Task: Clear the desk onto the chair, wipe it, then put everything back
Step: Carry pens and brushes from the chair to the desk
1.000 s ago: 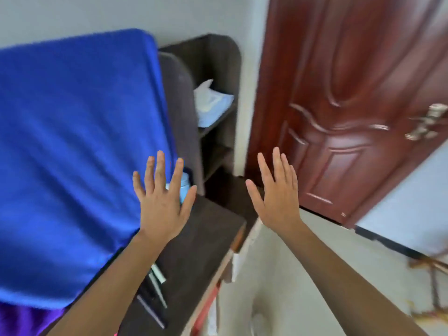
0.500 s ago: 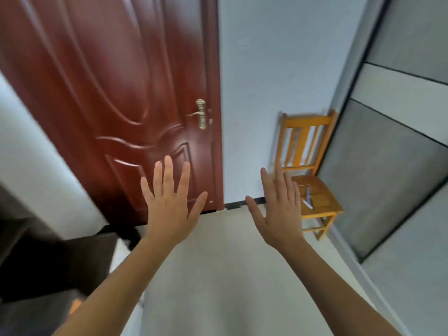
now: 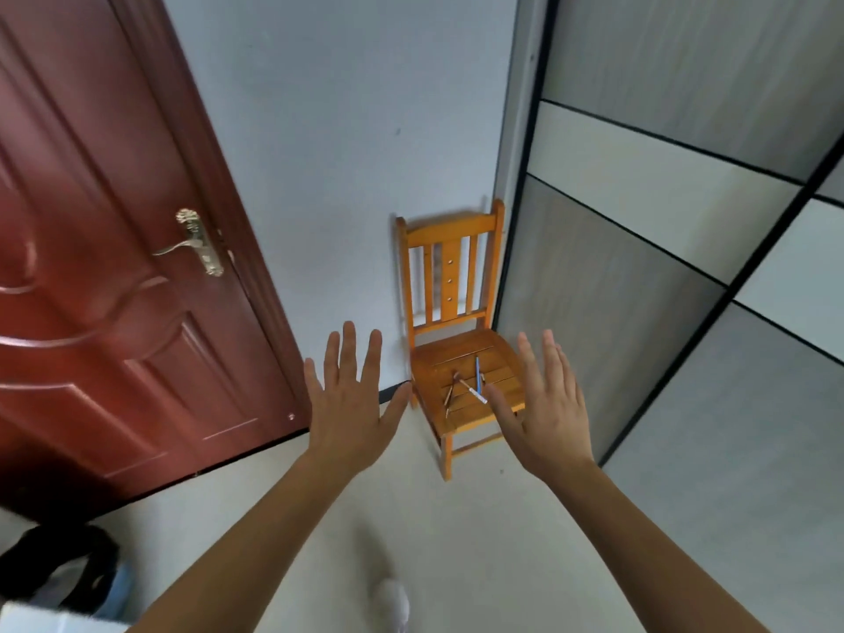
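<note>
Both hands are lifted in front of the person with the backs to the camera. The left hand (image 3: pixel 349 413) has its fingers straight and spread, and it holds nothing. The right hand (image 3: pixel 543 415) is the same, released, with fingers spread and nothing in it. The two hands are well apart and touch nothing.

Between them, at 12 o'clock, stands the orange wooden chair (image 3: pixel 450 226). It is upright on the floor (image 3: pixel 479 532), with its back against the pale wall (image 3: pixel 342 130). The thumb of the right hand covers the front right corner of the seat in the view, but the hand is nearer to the camera than the chair.

On the slatted seat lie some pens. A blue pen (image 3: pixel 478 371) points toward the backrest. A pen with a white part (image 3: pixel 475 394) lies in front of it, and I cannot tell if they touch. At 9 o'clock from them is a thin brown pen (image 3: pixel 449 397).

At 3 o'clock from the chair, just beside it, is a wardrobe (image 3: pixel 639 276) with grey and white panels in black frames. At 9 o'clock is a dark red door (image 3: pixel 91 290) with a brass handle (image 3: pixel 197 244). At 7 o'clock, low on the floor, lies a black bag (image 3: pixel 59 568), blurred. At 6 o'clock is a blurred pale shape (image 3: pixel 392 603); I cannot tell what it is.
</note>
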A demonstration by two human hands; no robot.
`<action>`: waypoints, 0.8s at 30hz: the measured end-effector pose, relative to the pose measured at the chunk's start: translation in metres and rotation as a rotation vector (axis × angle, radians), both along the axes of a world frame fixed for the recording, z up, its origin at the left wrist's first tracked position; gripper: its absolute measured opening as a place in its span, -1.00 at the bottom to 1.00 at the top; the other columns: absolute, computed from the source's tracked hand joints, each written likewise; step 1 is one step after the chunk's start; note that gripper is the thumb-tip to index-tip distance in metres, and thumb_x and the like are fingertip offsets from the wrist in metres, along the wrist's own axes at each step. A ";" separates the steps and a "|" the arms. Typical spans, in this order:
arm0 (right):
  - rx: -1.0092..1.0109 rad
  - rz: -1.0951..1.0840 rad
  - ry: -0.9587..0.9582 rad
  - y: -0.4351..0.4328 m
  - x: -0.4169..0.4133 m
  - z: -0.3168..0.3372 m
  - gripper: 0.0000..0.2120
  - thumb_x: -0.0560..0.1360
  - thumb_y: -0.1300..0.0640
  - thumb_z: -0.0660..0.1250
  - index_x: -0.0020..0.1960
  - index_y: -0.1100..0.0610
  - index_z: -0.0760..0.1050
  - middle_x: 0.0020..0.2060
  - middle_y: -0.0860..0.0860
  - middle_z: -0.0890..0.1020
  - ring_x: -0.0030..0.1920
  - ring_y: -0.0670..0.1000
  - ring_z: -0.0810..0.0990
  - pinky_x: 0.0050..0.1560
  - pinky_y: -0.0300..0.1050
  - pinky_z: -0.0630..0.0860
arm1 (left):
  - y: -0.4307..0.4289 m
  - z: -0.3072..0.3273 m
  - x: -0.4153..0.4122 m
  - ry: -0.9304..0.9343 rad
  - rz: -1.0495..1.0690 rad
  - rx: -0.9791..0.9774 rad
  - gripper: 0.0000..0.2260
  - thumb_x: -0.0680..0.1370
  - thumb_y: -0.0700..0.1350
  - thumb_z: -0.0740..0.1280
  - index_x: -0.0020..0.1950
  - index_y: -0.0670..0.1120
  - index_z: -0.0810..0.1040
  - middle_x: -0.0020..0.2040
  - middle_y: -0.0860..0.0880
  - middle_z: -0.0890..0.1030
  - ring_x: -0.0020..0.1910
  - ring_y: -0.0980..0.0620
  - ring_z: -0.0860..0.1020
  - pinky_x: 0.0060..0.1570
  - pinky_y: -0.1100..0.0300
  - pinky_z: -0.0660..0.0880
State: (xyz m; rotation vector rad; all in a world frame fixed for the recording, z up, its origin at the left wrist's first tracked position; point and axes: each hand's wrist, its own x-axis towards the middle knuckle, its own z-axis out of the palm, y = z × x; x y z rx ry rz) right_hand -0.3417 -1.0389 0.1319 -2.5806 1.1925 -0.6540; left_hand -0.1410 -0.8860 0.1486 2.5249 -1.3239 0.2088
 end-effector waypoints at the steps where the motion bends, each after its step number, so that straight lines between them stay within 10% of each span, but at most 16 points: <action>1: 0.007 -0.007 0.001 -0.012 0.005 -0.005 -0.28 0.60 -0.39 0.02 0.63 -0.09 -0.08 0.63 0.05 0.01 0.61 0.13 0.05 0.52 0.19 0.21 | -0.018 -0.005 0.009 0.007 -0.007 0.001 -0.28 0.56 0.38 -0.15 0.63 0.03 -0.04 0.63 -0.11 -0.13 0.60 -0.15 -0.12 0.49 -0.31 -0.04; 12: 0.041 -0.185 0.156 -0.205 0.111 -0.015 -0.14 0.50 -0.49 -0.09 0.57 -0.12 -0.42 0.63 -0.01 -0.18 0.62 0.07 -0.08 0.56 0.12 0.07 | -0.244 -0.040 0.131 0.107 -0.094 0.028 -0.24 0.51 0.41 -0.26 0.62 0.05 -0.08 0.62 -0.08 -0.14 0.60 -0.14 -0.11 0.49 -0.30 -0.01; 24: 0.367 -0.211 0.318 -0.335 0.171 -0.114 -0.21 0.54 -0.37 0.14 0.57 -0.07 -0.13 0.57 0.03 0.15 0.54 0.11 0.21 0.41 0.17 0.32 | -0.360 -0.142 0.180 0.260 -0.039 0.242 -0.33 0.59 0.31 0.01 0.61 -0.02 0.09 0.62 -0.14 0.04 0.59 -0.20 0.05 0.48 -0.27 0.13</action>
